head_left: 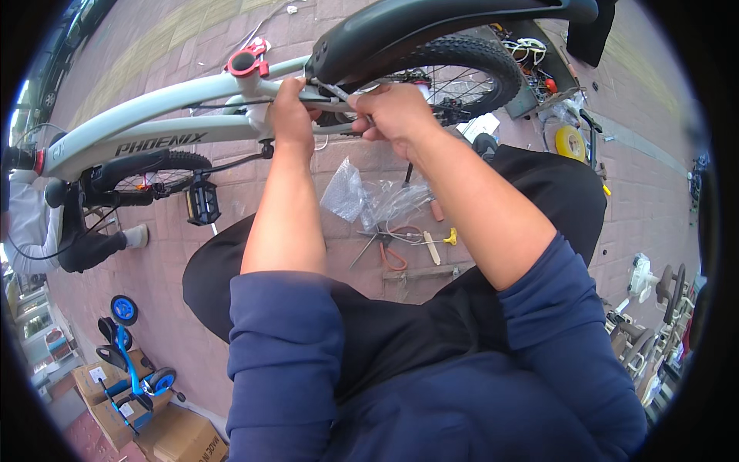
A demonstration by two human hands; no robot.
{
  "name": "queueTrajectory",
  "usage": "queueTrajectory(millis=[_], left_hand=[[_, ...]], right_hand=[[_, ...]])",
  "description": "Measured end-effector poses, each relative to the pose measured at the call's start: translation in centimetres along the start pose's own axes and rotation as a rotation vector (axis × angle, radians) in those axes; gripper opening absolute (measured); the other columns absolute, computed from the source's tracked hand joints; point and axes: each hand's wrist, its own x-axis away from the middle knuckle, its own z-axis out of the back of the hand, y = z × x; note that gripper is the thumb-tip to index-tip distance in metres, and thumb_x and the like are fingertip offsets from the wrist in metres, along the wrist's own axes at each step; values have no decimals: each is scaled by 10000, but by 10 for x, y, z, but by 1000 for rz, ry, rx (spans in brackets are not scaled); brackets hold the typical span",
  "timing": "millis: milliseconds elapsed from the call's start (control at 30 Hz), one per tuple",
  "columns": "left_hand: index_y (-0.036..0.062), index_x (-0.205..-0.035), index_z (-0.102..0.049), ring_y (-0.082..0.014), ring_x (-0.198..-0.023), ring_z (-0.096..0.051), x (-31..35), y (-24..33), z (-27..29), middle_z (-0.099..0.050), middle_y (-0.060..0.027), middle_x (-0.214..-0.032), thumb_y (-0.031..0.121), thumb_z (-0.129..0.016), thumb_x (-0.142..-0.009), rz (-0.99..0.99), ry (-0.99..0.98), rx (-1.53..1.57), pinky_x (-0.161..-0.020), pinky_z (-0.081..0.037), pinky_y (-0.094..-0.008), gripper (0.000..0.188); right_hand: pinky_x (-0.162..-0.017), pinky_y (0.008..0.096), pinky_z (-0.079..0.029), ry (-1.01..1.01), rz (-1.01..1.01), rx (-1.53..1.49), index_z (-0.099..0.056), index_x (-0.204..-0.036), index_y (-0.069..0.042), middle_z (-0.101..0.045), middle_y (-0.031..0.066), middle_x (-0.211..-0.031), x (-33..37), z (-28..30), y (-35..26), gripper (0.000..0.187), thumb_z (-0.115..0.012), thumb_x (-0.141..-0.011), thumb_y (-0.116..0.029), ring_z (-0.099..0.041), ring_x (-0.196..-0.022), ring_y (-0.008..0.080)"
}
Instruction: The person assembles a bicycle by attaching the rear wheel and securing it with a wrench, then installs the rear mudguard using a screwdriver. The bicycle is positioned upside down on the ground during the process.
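A pale grey bicycle frame (pixel 154 108) lies across the view in front of me, with a red seat clamp (pixel 248 63) on its seat tube. My left hand (pixel 292 115) is closed around the frame just behind that clamp; its fingertips are partly hidden. Beside it, my right hand (pixel 396 115) grips a slim silver tool (pixel 336 91), whose end points at the frame below the black mudguard (pixel 385 38). What the tool's tip touches is too small to tell. Behind my right hand is the knobbly rear tyre (pixel 504 73). A black pedal (pixel 202 202) hangs below the frame.
Bubble wrap (pixel 343 190), red-handled pliers (pixel 392 258) and a yellow tool (pixel 450 236) lie on the paving between my knees. A toolbox (pixel 562 69) and yellow tape (pixel 570 142) are at right. Another person (pixel 46 223) sits at left, above a blue tricycle (pixel 138 385) and cardboard boxes (pixel 181 439).
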Motion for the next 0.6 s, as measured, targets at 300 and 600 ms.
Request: queueTrajectory(millis=[300, 600], left_hand=[[96, -1019, -612, -183, -732, -629, -5, 0, -2, -637, -43, -858, 370, -569, -908, 8, -1, 23, -703, -496, -363, 299], [100, -1054, -613, -176, -767, -651, -2, 1, -2, -665, -46, -913, 395, -561, -914, -2, 9, -8, -698, -494, -340, 331]], right_hand=[[-459, 232, -418, -177, -72, -128, -674, -1068, -3, -666, 38, -819, 15, -30, 8, 243, -657, -1003, -237, -627, -613, 107], [-457, 230, -350, -59, 74, -2, -689, -999, 15, -571, -8, -727, 9, -15, 19, 248, -629, -1011, -225, -488, -554, 65]])
